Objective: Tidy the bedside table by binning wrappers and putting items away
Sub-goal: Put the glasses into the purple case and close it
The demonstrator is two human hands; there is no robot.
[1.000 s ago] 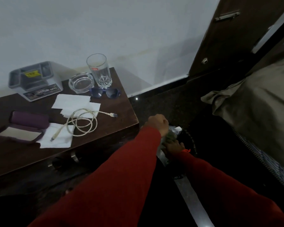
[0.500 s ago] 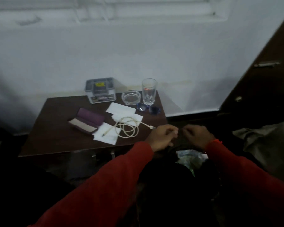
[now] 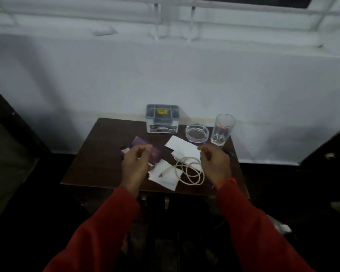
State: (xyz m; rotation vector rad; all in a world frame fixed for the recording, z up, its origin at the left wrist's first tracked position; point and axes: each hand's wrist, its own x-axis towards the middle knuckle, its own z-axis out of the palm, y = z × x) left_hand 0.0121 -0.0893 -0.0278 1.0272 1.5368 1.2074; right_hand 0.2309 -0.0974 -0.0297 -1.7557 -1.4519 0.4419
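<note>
Leftmost, a dark panel (image 3: 12, 122) stands against the white wall (image 3: 165, 79), with a barred window (image 3: 185, 16) above. Next comes the dark wooden bedside table (image 3: 98, 163), pushed up to that wall. Over its left half hangs the left hand (image 3: 134, 165), fingers loosely curled and holding nothing, above a purple case (image 3: 139, 143) (partly hidden by the hand). At the back edge sits a small grey box (image 3: 162, 118) with a yellow label. White papers (image 3: 182, 147) lie mid-table, and a coiled white cable (image 3: 190, 171) rests on them. Further right are a glass ashtray (image 3: 197, 132) and, just beside it, an upright drinking glass (image 3: 223, 129). In front of these hovers the right hand (image 3: 214, 163), likewise loosely curled and empty, a red thread (image 3: 225, 181) at its wrist. Both sleeves are red. Below, the floor is too dark to read.
</note>
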